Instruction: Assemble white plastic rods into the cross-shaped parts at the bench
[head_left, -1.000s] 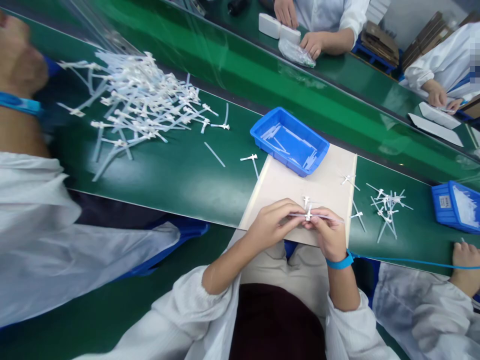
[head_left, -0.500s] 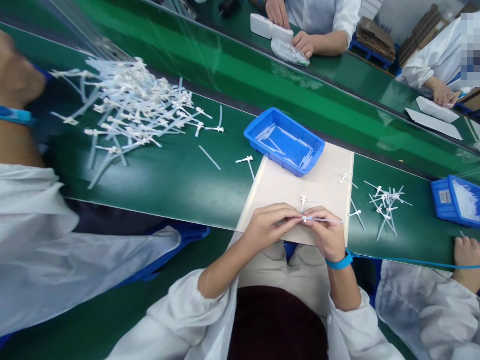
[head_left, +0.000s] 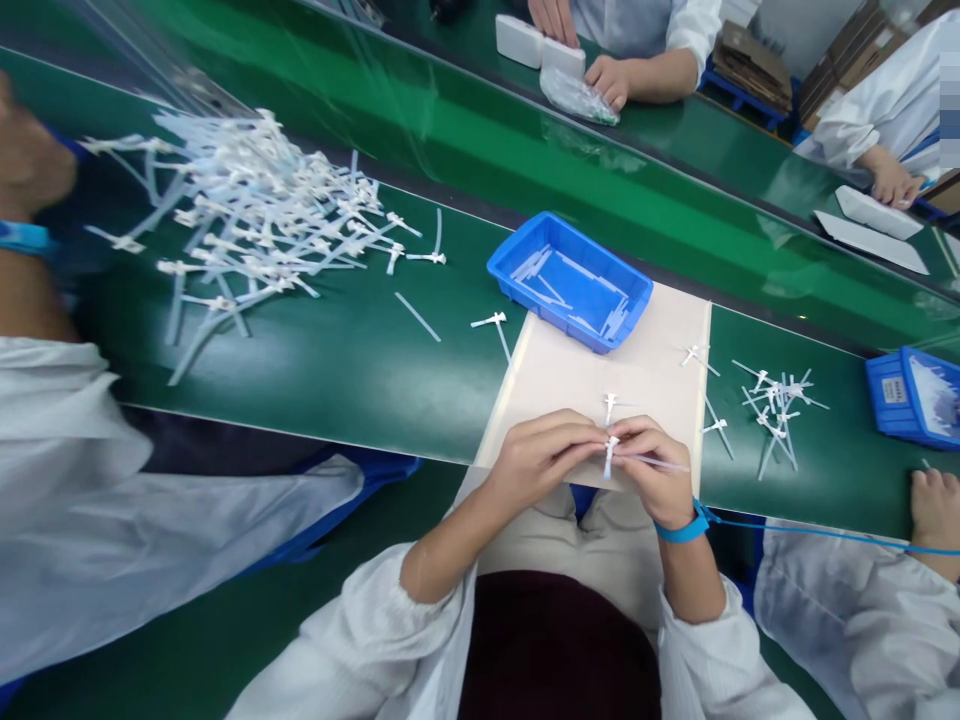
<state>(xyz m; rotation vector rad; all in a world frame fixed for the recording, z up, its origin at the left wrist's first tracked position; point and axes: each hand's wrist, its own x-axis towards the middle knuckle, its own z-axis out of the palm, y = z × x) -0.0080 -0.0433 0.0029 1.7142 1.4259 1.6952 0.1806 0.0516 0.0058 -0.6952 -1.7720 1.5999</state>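
Note:
Over the front edge of the pale board (head_left: 570, 370), my left hand (head_left: 544, 455) and my right hand (head_left: 656, 465) pinch a small white tube connector (head_left: 611, 443) between their fingertips. A short pale tube points down from the connector. A thin clear tube (head_left: 652, 461) runs out to the right across my right hand's fingers; where its inner end sits is hidden. Just beyond my fingertips lies another white connector with tubes (head_left: 610, 402). Further back on the board stands a blue tray (head_left: 510, 285) with several short thin tubes in it.
A large heap of connectors with tubes (head_left: 262, 200) covers the green bench at left. A smaller pile (head_left: 776, 400) lies right of the board, near a blue bin (head_left: 892, 395). Co-workers' arms are at both sides; others work behind the clear partition (head_left: 450, 130).
The connector between my fingertips has turned, so its short tube now points down toward me. My hands stay nearly in place, and the thin tube tilts slightly lower at right.

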